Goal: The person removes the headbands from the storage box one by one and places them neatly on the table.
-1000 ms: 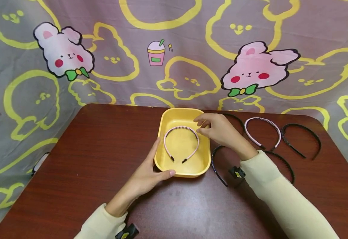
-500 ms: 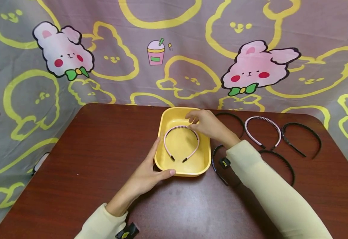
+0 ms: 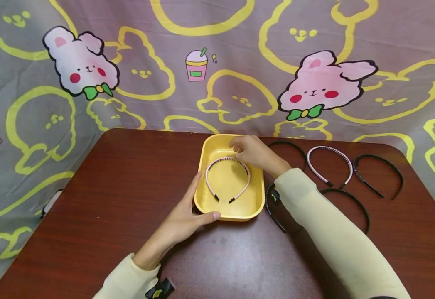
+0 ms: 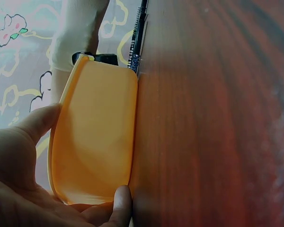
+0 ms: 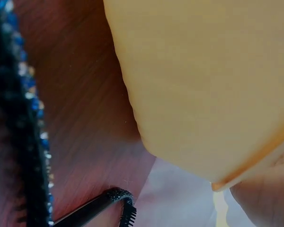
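A yellow plastic tray (image 3: 202,199) sits on the table, and a pink headband (image 3: 208,187) with dark teeth lies inside it. My left hand (image 3: 183,218) grips the tray's near left corner, its thumb along the front side and its fingers along the left. The left wrist view shows the left hand (image 4: 23,165) against the tray's outer wall (image 4: 97,127). Over the tray's far right part is my right hand (image 3: 254,153), fingers loosely bent near the headband's top curve, with nothing visible held. The right wrist view shows mostly the tray's outer side (image 5: 203,85).
Several headbands lie right of the tray: a pale pink one (image 3: 309,164), black ones (image 3: 399,178) and a blue-sparkled one (image 3: 276,221), partly behind the right sleeve (image 3: 325,216). A patterned curtain (image 3: 157,112) hangs along the table's (image 3: 135,174) back edge.
My right hand has moved left over the tray, from its right rim towards the headband's top curve. The left hand, the tray and the headband inside have stayed in place.
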Demonstrator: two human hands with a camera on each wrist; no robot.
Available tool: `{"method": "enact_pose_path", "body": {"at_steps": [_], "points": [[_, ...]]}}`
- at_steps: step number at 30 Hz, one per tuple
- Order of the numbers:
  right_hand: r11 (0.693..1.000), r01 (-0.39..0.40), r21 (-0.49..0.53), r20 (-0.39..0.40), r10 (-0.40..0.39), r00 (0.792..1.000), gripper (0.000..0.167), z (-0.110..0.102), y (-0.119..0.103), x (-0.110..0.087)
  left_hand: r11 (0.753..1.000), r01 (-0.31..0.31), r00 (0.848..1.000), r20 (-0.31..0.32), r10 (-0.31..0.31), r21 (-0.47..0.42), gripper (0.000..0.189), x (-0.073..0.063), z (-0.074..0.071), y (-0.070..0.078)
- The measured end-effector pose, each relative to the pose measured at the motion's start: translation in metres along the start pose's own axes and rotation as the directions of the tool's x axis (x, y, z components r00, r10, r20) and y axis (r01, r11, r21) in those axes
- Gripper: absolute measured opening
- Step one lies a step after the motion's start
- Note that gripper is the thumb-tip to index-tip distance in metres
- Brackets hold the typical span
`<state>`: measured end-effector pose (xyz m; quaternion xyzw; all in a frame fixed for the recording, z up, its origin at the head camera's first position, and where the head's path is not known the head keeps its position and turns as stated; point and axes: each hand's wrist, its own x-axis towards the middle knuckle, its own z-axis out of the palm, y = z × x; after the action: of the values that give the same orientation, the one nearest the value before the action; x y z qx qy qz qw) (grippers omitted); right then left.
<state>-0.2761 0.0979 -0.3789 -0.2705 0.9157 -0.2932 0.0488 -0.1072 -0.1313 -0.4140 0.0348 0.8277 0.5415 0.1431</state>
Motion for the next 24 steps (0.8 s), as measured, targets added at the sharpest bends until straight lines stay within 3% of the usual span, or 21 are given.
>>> {"method": "enact_pose_path", "body": {"at_steps": [9, 24], "points": [[0.997, 0.031, -0.071, 0.006, -0.031, 1.000, 0.032, 0.008, 0.001, 0.009, 1.000, -0.002, 1.000, -0.003, 0.002, 0.005, 0.115, 0.000, 0.000, 0.000], [0.985, 0.013, -0.174, 0.045, -0.006, 0.999, 0.025, 0.015, 0.002, 0.009, 1.000, 0.017, 1.000, -0.006, -0.017, -0.010, 0.117, 0.000, 0.000, 0.001]]}}
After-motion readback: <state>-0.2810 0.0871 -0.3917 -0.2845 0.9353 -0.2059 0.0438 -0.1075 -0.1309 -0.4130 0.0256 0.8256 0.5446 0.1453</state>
